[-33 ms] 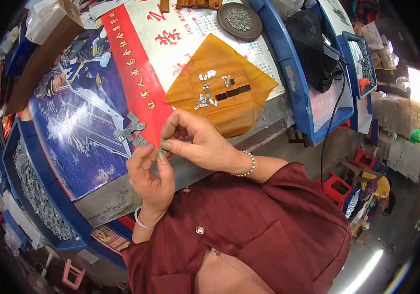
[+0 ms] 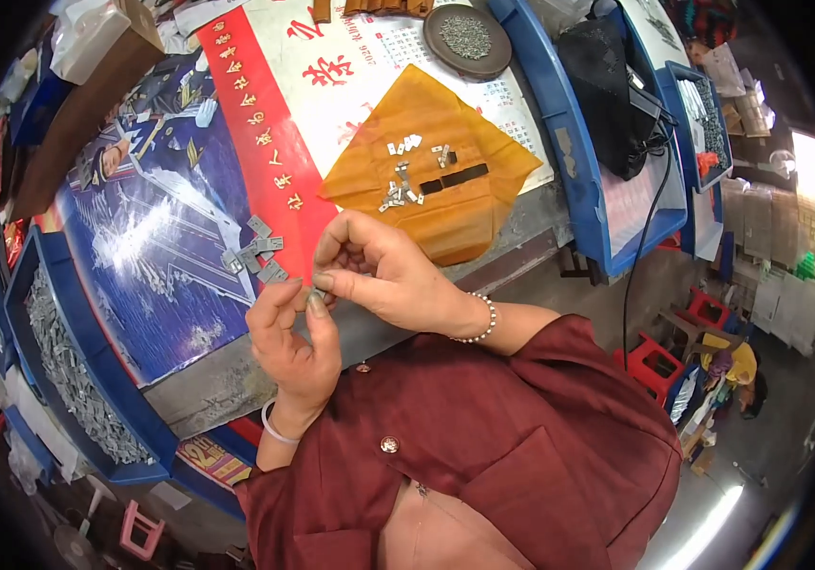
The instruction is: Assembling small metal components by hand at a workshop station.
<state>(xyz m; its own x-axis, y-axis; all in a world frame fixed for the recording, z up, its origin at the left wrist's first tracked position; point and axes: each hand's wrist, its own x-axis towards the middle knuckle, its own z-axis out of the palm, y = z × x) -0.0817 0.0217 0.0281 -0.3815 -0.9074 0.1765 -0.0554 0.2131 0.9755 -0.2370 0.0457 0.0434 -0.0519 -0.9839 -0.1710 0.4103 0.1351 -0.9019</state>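
Fingertips (image 2: 316, 304) of the left hand (image 2: 296, 348) and right hand (image 2: 381, 270) pinch closely on a small piece (image 2: 311, 293), mostly hidden, with grey metal tabs (image 2: 268, 245) at its ten o'clock; I'd keep both thumbs steady and press lightly.

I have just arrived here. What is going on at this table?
A person's left hand and right hand meet at their fingertips; anything pinched there is too covered to identify. Just beyond, flat grey metallic pieces lie on a glossy blue-and-red printed sheet. Small silvery pieces rest on a creased amber sheet, farther right.
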